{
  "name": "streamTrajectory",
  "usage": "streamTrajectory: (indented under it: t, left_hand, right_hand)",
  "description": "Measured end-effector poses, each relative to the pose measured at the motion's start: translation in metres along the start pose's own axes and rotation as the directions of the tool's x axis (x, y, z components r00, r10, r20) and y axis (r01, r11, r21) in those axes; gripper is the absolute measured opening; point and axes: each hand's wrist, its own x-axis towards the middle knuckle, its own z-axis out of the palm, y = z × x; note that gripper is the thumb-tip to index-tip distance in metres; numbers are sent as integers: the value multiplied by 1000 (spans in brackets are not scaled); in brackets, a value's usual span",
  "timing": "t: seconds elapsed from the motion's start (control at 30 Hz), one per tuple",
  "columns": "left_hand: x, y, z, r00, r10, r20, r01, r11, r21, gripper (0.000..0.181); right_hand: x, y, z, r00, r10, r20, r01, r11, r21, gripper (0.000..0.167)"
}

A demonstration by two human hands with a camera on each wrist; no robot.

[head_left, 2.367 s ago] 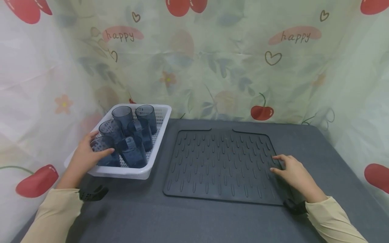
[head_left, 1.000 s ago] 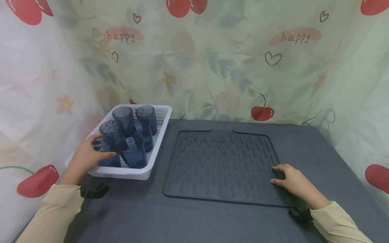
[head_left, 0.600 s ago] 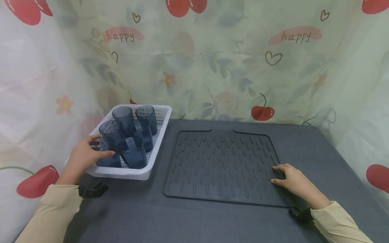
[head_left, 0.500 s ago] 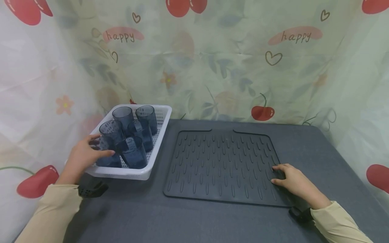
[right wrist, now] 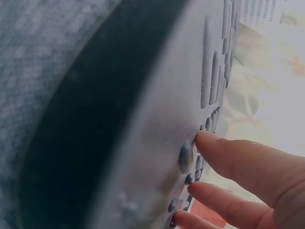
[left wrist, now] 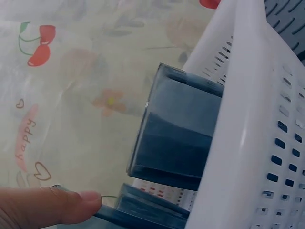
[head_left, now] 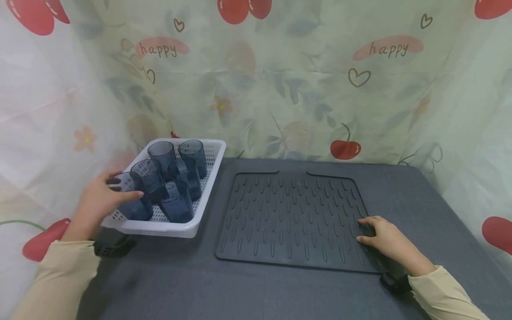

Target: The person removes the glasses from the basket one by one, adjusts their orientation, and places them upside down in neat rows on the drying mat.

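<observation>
My left hand grips a blue-tinted glass at the near left corner of a white plastic basket, thumb on the near side and fingers at its far side. That glass leans a little. Several matching glasses, such as the front right glass, stand close together beside it. In the left wrist view my thumb lies along a glass, most of which is out of frame. My right hand rests its fingertips on the right edge of a black ridged drying mat; the right wrist view shows the fingers spread on it.
A grey cloth-covered table carries the basket and the mat. Patterned curtains close off the back and both sides, and the basket stands near the left one. The basket's raised rim surrounds the glasses.
My left hand has moved left and slightly up with the gripped glass, which has come away from its neighbours. My right hand slid slightly toward me earlier, then stayed still.
</observation>
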Motion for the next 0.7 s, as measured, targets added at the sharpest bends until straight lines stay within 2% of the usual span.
streamTrajectory:
  t: [0.13,0.47,0.7]
  left_hand:
    - [-1,3,-5,1000,30,-7,-30,1000,-9,100]
    - [-4,11,-17,998,29,-49,-30,999,-21,97]
    - [-8,21,-28,995,44,-90,-47,998,-30,99]
  right_hand:
    - [-1,0,-1,1000,7,1,-7,1000,9,57]
    - [-1,-1,-1,1000,7,-8,-7,1000,13,56]
    - [-1,-2,-2,999,30,17,-30,999,18,58]
